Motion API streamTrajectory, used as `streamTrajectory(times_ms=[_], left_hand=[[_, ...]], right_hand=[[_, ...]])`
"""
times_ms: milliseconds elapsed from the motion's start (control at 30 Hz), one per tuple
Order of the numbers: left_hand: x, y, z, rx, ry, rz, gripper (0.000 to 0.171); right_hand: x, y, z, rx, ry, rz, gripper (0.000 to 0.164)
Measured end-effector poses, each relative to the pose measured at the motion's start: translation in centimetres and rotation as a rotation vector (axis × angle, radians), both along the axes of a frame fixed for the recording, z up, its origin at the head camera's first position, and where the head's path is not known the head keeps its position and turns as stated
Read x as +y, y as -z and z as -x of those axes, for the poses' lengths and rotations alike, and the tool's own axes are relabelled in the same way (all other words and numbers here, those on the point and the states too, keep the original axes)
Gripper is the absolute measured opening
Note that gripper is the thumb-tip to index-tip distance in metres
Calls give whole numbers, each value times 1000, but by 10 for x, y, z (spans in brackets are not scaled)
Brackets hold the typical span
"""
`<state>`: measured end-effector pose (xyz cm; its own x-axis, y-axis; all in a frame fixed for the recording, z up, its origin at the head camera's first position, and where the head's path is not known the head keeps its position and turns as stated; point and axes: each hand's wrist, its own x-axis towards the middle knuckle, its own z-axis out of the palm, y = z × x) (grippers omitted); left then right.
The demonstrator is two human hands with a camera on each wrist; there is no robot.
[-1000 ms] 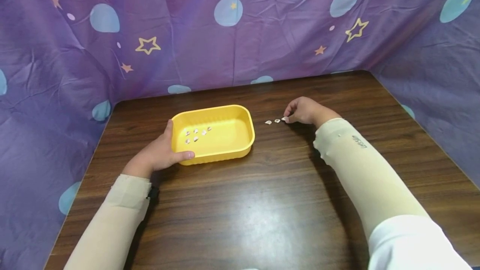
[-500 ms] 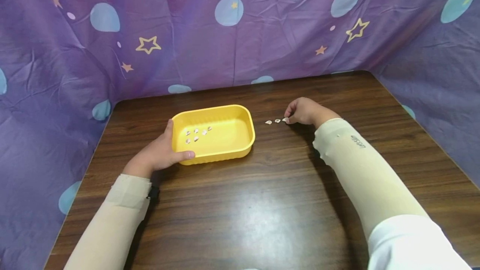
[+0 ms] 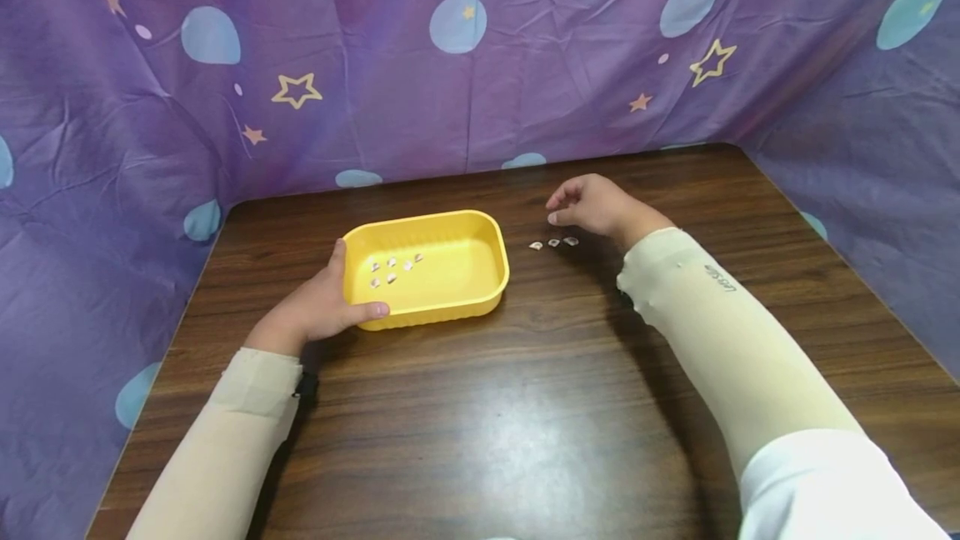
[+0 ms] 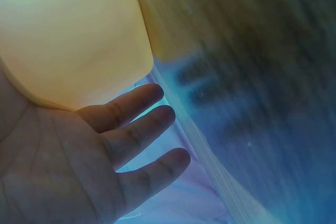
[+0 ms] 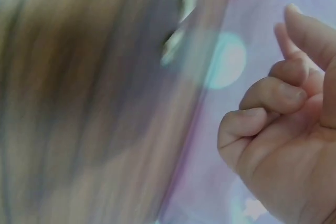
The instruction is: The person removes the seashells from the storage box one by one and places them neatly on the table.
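My left hand (image 3: pixel 315 305) rests against the left end of a yellow plastic tray (image 3: pixel 442 307). Its thumb lies along the near rim, and in the left wrist view several fingers (image 4: pixel 139 135) stretch out straight beside the tray wall. Inside the tray, toward its left, sit several small whitish pieces (image 3: pixel 392 278) like little shells. Three similar pieces lie in a row on the table to the right of the tray: a left one (image 3: pixel 536 246), a middle one (image 3: pixel 553 242) and a right one (image 3: pixel 571 241). Above them hovers my right hand (image 3: pixel 596 205), fingers loosely bent, nothing visible between them.
The dark wooden table (image 3: pixel 450 423) has a purple cloth (image 3: pixel 465 107) with stars and blue spots hanging behind and at both sides. Light sleeves cover both forearms. A glare spot lies on the table's near middle.
My right hand has let go of the rightmost small piece and lifted up and to the left. That piece stays on the table. The left hand and tray have not moved.
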<state>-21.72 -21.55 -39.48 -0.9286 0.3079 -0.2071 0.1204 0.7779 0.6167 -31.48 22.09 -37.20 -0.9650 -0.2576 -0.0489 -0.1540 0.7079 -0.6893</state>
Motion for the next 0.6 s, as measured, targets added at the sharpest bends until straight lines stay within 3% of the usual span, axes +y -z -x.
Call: streamTrajectory(times_ms=[200, 600], left_hand=[[0, 1, 1, -1, 1, -4, 140], [-2, 2, 1, 19, 21, -14, 140]], right_hand=[[-36, -13, -9, 70, -70, 142, 20], [-96, -24, -17, 85, -195, 193, 15]])
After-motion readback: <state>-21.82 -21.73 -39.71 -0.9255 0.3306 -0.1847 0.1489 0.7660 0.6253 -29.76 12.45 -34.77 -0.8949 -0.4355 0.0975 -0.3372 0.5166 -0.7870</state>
